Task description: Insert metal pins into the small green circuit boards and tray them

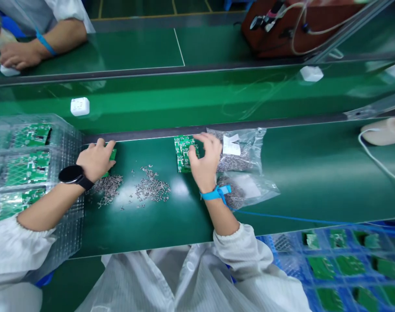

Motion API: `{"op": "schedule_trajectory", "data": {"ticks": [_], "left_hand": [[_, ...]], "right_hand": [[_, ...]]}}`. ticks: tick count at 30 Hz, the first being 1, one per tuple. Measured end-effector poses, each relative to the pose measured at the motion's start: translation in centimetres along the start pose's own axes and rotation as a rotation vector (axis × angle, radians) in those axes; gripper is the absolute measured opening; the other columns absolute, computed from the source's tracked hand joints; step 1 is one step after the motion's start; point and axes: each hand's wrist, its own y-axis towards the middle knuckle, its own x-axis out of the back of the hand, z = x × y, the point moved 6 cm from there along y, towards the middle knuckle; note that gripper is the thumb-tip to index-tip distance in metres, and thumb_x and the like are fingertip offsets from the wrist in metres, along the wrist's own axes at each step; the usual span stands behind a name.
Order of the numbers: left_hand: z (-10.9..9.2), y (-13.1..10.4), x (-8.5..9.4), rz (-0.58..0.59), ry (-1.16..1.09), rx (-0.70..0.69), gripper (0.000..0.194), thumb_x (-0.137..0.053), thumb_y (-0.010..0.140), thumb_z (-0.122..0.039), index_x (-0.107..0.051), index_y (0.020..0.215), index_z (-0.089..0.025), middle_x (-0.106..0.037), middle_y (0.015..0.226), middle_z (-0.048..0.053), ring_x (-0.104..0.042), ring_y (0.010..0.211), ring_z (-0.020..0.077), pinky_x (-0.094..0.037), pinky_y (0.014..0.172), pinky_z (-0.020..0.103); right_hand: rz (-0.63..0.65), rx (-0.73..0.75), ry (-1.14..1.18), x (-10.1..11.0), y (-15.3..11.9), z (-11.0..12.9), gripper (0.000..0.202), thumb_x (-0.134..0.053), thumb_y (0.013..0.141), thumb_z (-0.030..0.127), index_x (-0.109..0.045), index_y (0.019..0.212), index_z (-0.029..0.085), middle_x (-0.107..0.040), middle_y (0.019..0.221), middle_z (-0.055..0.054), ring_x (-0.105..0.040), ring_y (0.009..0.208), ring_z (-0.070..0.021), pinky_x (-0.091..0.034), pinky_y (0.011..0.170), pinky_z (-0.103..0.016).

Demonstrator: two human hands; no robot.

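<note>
My left hand (97, 161) is at the left of the green bench, its fingers and thumb closed about a small green circuit board (113, 154) that is mostly hidden beneath it. Just below that hand lies a heap of tiny metal parts (109, 187), with a second heap (152, 186) to its right. My right hand (206, 161) has thumb and fingers apart over the right edge of another green circuit board (182, 157). Beside and partly behind this hand rests a clear bag (241, 160) of small metal parts with a white label. A second such bag (236, 190) lies nearer me, by my wrist.
Clear plastic trays (66, 143) holding green boards stand at the left. A blue crate (282, 260) of boards sits low at the right. A blue cord (282, 216) runs from my wrist rightward. Across the divider (158, 102), a co-worker's hand (20, 54) rests.
</note>
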Motion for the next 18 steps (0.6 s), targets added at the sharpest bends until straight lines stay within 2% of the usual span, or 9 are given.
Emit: {"op": "schedule_trajectory", "data": {"ticks": [3,5,8,11,13,15,18], "left_hand": [[0.3,0.4,-0.1,0.01,-0.011,0.002,0.064,-0.061,0.093,-0.026,-0.044,0.153,-0.011,-0.05,0.138,0.026,-0.059,0.12,0.0447,-0.052,0.092,0.048],[0.5,0.7,-0.2,0.002,-0.046,0.004,0.062,-0.059,0.091,-0.02,-0.046,0.151,-0.012,-0.049,0.138,0.026,-0.061,0.117,0.0433,-0.053,0.089,0.048],[0.4,1.0,0.1,-0.082,-0.174,-0.049,0.06,-0.048,0.088,-0.011,-0.053,0.147,-0.016,-0.058,0.13,0.021,-0.065,0.11,0.0385,-0.053,0.089,0.048],[0.1,1.0,1.1,-0.227,-0.392,-0.145,0.059,-0.048,0.085,-0.012,-0.057,0.143,-0.021,-0.069,0.116,0.015,-0.065,0.112,0.0361,-0.051,0.095,0.048],[-0.1,1.0,1.5,-0.273,-0.564,-0.169,0.055,-0.055,0.084,-0.017,-0.061,0.138,-0.022,-0.072,0.112,0.011,-0.066,0.11,0.0338,-0.051,0.095,0.046],[-0.4,1.1,1.5,-0.252,-0.769,-0.185,0.047,-0.061,0.084,-0.024,-0.066,0.13,-0.022,-0.074,0.114,0.009,-0.067,0.107,0.0302,-0.051,0.095,0.044],[-1.5,1.3,0.9,-0.138,-1.101,-0.243,0.037,-0.063,0.088,-0.033,-0.068,0.123,-0.021,-0.072,0.123,0.008,-0.066,0.109,0.026,-0.051,0.096,0.042]], "right_hand": [[0.336,0.082,0.104,-3.2,-1.6,2.9,0.017,-0.055,0.097,0.015,-0.067,0.105,0.023,-0.07,0.104,-0.007,-0.065,0.101,-0.0244,-0.053,0.09,-0.041],[0.54,0.108,0.148,-5.4,-2.8,3.9,0.016,-0.056,0.097,0.014,-0.068,0.103,0.023,-0.07,0.097,-0.005,-0.065,0.092,-0.022,-0.052,0.084,-0.037],[0.703,0.146,0.154,-8.0,-3.5,4.3,0.016,-0.059,0.098,0.013,-0.07,0.104,0.023,-0.068,0.093,-0.004,-0.063,0.088,-0.0216,-0.05,0.078,-0.034],[0.779,0.195,0.13,-9.6,-3.4,4.2,0.013,-0.064,0.097,0.014,-0.073,0.096,0.023,-0.066,0.086,-0.004,-0.059,0.083,-0.0213,-0.045,0.073,-0.033],[0.789,0.212,0.112,-10.0,-3.3,4.1,0.014,-0.066,0.096,0.012,-0.073,0.089,0.022,-0.064,0.083,-0.003,-0.057,0.08,-0.0203,-0.042,0.071,-0.032],[0.761,0.21,0.111,-9.9,-3.1,4.1,0.014,-0.065,0.095,0.012,-0.071,0.087,0.021,-0.061,0.081,-0.002,-0.057,0.078,-0.0194,-0.042,0.071,-0.032],[0.672,0.141,0.21,-9.1,-2.8,3.9,0.012,-0.061,0.098,0.017,-0.067,0.088,0.021,-0.061,0.084,-0.002,-0.059,0.078,-0.0181,-0.046,0.072,-0.032]]}}
